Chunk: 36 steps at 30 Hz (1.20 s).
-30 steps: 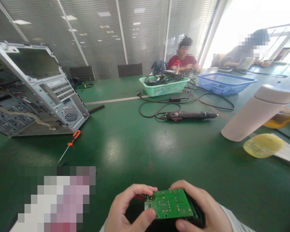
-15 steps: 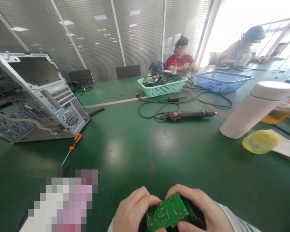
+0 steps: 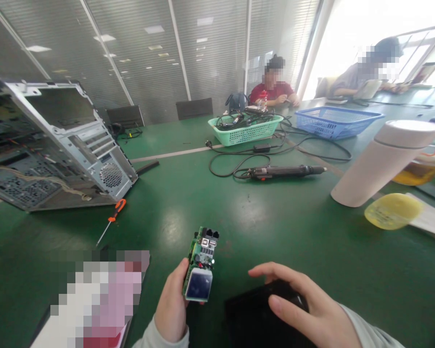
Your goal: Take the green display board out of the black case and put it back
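My left hand (image 3: 171,302) grips a green circuit board assembly (image 3: 205,256) by its left side. The assembly stands tilted up over the table, showing black and metal ports at its top end and a small dark screen in a white frame at its lower end. Lower right, my right hand (image 3: 308,302) is curled around a black plastic casing (image 3: 252,314), thumb on its near face and fingers along its far edge. The index finger sticks out past the casing. Board and casing are apart, and the frame's bottom edge cuts off part of the casing.
An opened computer case (image 3: 83,145) stands at left, an orange-handled screwdriver (image 3: 112,217) beside it. A corded electric screwdriver (image 3: 286,172), green basket (image 3: 246,131) of cables, blue basket (image 3: 333,123) and pale tumbler (image 3: 380,164) lie beyond my hands. Two people sit at the far side.
The circuit board has come away from the black casing and moved left and up in my left hand, its screen and ports now showing. My right hand stays with the casing.
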### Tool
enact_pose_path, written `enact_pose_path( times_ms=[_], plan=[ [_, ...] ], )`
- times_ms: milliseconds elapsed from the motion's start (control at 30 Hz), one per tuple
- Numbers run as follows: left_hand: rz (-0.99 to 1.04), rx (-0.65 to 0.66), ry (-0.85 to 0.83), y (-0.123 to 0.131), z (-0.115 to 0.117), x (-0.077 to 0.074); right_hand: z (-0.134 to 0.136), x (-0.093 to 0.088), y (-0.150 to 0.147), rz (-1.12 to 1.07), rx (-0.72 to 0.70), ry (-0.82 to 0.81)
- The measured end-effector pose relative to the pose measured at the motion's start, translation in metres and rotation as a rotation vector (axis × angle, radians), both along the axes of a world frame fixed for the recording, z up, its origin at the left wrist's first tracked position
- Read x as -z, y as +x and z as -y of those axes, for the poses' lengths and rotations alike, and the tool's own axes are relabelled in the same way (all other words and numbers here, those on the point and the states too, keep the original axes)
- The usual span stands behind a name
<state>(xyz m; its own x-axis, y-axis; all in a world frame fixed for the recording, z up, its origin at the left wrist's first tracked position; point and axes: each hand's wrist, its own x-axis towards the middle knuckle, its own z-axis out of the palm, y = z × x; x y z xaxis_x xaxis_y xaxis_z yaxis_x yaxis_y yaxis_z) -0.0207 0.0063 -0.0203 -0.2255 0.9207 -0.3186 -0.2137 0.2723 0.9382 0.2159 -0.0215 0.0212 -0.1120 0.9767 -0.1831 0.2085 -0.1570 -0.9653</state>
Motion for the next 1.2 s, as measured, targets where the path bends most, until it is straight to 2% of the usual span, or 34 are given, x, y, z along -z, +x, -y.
enact_pose_path(
  times_ms=[100,267,367,433,567,667,733,800,867,967,1067,1133,1200],
  plan=[
    [0.031,0.082,-0.025,0.002,-0.001,-0.004,-0.005,0.002,0.001,-0.243,-0.029,-0.074],
    [0.144,0.213,-0.096,0.004,-0.011,-0.012,-0.017,0.008,0.000,-0.878,-0.254,-0.562],
    [0.198,0.277,-0.195,0.002,-0.023,-0.010,-0.021,0.015,0.000,-0.960,-0.272,-0.779],
    [0.211,0.283,-0.233,0.001,-0.029,-0.007,-0.020,0.020,0.001,-0.960,-0.279,-0.807],
    [0.204,0.271,-0.281,0.002,-0.033,-0.004,-0.016,0.022,-0.003,-0.991,-0.355,-0.693],
    [0.199,0.250,-0.240,0.005,-0.029,-0.007,-0.014,0.016,-0.006,-0.933,-0.351,-0.656],
    [0.193,0.226,-0.191,0.007,-0.024,-0.010,-0.014,0.012,-0.006,-0.855,-0.297,-0.548],
    [0.176,0.205,-0.152,0.008,-0.019,-0.010,-0.013,0.009,-0.004,-0.733,-0.235,-0.351],
    [0.150,0.183,-0.121,0.007,-0.015,-0.009,-0.012,0.004,0.000,-0.536,-0.197,-0.138],
    [0.085,0.176,-0.079,0.001,-0.010,-0.006,-0.008,-0.010,0.002,-0.092,-0.159,0.114],
    [0.041,0.226,-0.046,-0.004,-0.004,-0.003,-0.004,-0.017,0.010,0.311,-0.037,0.418],
    [0.011,0.213,-0.012,-0.004,0.000,-0.003,-0.001,-0.012,0.029,0.504,0.056,0.578],
    [-0.027,0.149,0.038,-0.002,0.003,-0.003,0.001,0.002,0.066,0.641,0.146,0.576]
  ],
)
